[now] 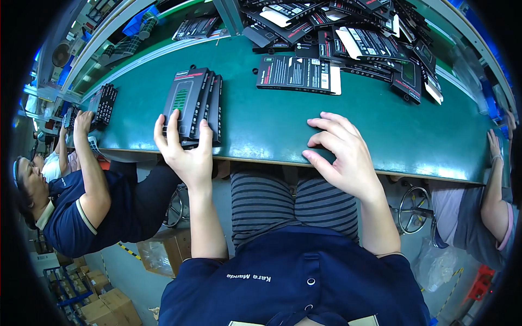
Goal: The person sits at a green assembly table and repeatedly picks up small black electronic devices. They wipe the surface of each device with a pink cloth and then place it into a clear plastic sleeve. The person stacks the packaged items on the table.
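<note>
At the near edge of the green table, my left hand (187, 155) spans the near end of a small stack of flat black boxes (190, 98). Its thumb lies along the right side, one finger rests on the front face, and another is at the left edge. The boxes overlap in a stepped row, and the top one shows a green striped panel. My right hand (340, 152) is over the table to the right, fingers spread and slightly bent, holding nothing. Beyond it, a single black box (296, 74) lies flat with a white flap out at its right end.
A loose heap of black boxes (348, 41), some with white flaps out, covers the far right of the green table (255, 130). More boxes (196, 28) lie behind the metal post. A co-worker (81, 201) handles boxes at left; another person's arm (493, 179) is at right.
</note>
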A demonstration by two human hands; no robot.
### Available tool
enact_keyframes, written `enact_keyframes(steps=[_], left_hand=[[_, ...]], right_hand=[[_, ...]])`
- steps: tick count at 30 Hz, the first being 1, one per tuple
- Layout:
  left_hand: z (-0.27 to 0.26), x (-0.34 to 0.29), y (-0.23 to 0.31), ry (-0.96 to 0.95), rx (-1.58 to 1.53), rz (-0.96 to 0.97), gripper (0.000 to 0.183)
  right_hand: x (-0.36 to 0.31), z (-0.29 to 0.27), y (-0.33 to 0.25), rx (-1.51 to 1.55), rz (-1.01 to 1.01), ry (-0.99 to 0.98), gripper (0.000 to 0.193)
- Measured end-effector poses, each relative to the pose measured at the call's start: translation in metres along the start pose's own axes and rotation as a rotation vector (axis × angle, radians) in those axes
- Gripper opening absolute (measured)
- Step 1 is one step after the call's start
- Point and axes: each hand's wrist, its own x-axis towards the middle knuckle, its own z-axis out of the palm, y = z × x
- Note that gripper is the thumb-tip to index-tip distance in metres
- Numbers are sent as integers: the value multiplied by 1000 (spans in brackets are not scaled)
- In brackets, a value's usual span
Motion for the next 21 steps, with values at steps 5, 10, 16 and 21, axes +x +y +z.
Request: enact_keyframes(steps=[5,10,16,21], left_hand=[[-2,-8,12,-12,126,83,54],[-1,-16,20,-47,112,150,57],[1,-15,0,-46,-32,192,47],[0,-15,4,-4,131,280,37]], right_hand=[[-1,2,1,-10,3,12,19],[-1,3,1,-18,1,15,20],[-1,1,-1,-12,6,11,20],[-1,3,1,-27,-1,24,19]])
